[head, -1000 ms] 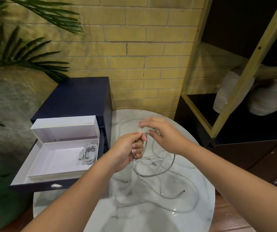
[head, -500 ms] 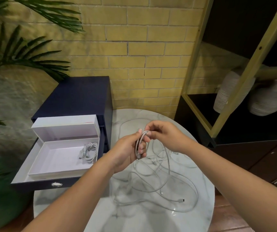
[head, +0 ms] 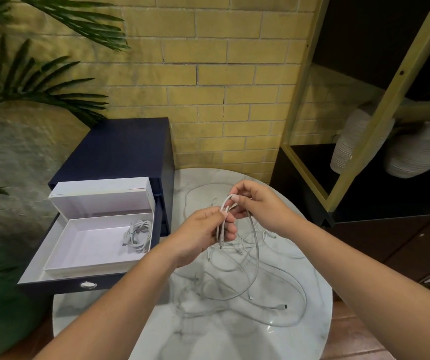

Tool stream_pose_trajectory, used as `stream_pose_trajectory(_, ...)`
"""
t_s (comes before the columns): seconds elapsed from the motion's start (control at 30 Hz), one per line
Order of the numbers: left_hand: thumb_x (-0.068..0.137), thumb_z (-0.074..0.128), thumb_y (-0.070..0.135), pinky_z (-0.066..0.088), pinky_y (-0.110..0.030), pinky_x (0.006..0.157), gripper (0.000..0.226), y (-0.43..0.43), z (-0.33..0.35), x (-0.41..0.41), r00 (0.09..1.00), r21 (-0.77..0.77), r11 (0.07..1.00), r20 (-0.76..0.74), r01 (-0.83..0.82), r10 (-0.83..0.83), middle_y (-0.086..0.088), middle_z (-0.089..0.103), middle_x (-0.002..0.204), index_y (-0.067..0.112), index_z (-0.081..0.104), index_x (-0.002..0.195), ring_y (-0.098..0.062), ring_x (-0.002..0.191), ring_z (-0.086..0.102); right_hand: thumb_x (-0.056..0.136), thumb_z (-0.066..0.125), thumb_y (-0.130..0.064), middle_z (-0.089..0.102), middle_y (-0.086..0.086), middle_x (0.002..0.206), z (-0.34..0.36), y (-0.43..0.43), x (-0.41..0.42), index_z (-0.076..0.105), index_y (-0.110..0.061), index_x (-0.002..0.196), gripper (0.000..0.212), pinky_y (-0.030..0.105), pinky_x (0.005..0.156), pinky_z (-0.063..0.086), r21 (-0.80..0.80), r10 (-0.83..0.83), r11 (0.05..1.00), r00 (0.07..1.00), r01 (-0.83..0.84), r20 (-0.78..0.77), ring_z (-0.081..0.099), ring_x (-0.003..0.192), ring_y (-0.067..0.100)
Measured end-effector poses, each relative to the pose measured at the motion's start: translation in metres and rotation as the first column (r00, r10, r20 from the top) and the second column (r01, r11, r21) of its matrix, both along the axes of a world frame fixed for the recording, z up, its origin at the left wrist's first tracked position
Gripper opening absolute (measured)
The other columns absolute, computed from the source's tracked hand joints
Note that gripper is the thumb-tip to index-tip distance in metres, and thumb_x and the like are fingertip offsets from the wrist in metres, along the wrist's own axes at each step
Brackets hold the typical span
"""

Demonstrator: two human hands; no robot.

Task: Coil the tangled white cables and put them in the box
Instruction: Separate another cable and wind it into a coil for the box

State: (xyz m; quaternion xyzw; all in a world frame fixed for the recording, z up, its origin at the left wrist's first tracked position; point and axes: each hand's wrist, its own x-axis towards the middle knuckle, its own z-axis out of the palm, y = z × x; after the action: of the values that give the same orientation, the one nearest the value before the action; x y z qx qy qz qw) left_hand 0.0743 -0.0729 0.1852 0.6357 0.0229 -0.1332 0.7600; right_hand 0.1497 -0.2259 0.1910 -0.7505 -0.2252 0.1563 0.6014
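Over the round marble table my left hand grips a small bundle of folded white cable. My right hand pinches the top loop of that same cable, whose free length hangs down to the table. Several tangled white cables lie loose on the marble below my hands. An open white box sits in the pulled-out drawer at the left, and a coiled white cable lies in its far right corner.
The dark blue drawer cabinet stands left of the table, its open drawer front facing me. A black and yellow shelf with ribbed vases is at the right. Palm leaves hang at the left.
My right hand has drawn another loop of cable up to my left hand, and the folded bundle in the left hand has grown. The loose length on the table has shifted.
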Motion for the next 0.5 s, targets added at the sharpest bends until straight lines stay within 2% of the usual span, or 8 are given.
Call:
stream_pose_trajectory(0.07, 0.102, 0.036, 0.011, 0.052, -0.025, 0.072, 0.027, -0.0001, -0.0012, 0.0009, 1.0, 0.048, 0.999, 0.017, -0.013, 0.012, 0.002, 0.051, 0.059, 0.008, 0.06, 0.087, -0.009, 0.052, 0.049, 0.098, 0.048, -0.004, 0.067, 0.009, 0.091, -0.0012, -0.0008, -0.0004, 0.055, -0.007, 0.097, 0.007, 0.028, 0.069, 0.053, 0.016, -0.014, 1.0, 1.0, 0.014, 0.0, 0.065, 0.074, 0.02)
stream_pose_trajectory(0.17, 0.101, 0.038, 0.011, 0.05, -0.024, 0.07, 0.025, 0.0009, -0.0026, 0.0023, 0.999, 0.125, 0.992, 0.049, -0.007, 0.001, 0.006, 0.042, 0.054, 0.01, 0.062, 0.094, -0.008, 0.05, 0.04, 0.098, 0.049, -0.006, 0.067, 0.007, 0.09, -0.0036, -0.0019, -0.0014, 0.056, -0.011, 0.094, 0.009, 0.032, 0.07, 0.055, 0.049, -0.022, 0.999, 0.998, 0.019, 0.053, 0.066, 0.075, 0.021)
stream_pose_trajectory(0.27, 0.101, 0.037, 0.008, 0.053, -0.026, 0.077, 0.025, 0.0025, -0.0002, 0.0023, 0.998, 0.149, 0.989, 0.064, 0.005, -0.014, 0.004, 0.056, 0.062, 0.007, 0.062, 0.098, -0.008, 0.057, 0.053, 0.098, 0.049, -0.006, 0.066, 0.007, 0.089, -0.0051, -0.0016, -0.0033, 0.057, -0.014, 0.092, 0.012, 0.037, 0.074, 0.057, 0.076, -0.049, 0.996, 0.994, 0.042, 0.102, 0.067, 0.076, 0.022)
stream_pose_trajectory(0.37, 0.101, 0.034, 0.004, 0.053, -0.024, 0.078, 0.027, 0.0037, 0.0012, 0.0032, 0.999, 0.132, 0.991, 0.052, 0.008, -0.015, 0.001, 0.066, 0.072, 0.006, 0.06, 0.096, -0.013, 0.069, 0.061, 0.097, 0.05, -0.006, 0.066, 0.008, 0.088, -0.0045, -0.0018, -0.0017, 0.058, -0.014, 0.092, 0.012, 0.036, 0.073, 0.057, 0.081, -0.077, 0.994, 0.99, 0.068, 0.118, 0.068, 0.074, 0.021)
stream_pose_trajectory(0.5, 0.102, 0.038, 0.013, 0.049, -0.024, 0.07, 0.024, 0.0006, 0.0014, 0.0038, 0.996, 0.135, 0.99, 0.083, -0.029, 0.018, 0.006, 0.046, 0.055, 0.008, 0.061, 0.096, -0.008, 0.052, 0.041, 0.095, 0.055, -0.008, 0.065, 0.007, 0.088, -0.0039, -0.0024, 0.0016, 0.06, -0.014, 0.091, 0.009, 0.037, 0.072, 0.057, 0.045, -0.098, 0.995, 0.99, 0.094, 0.102, 0.069, 0.072, 0.018)
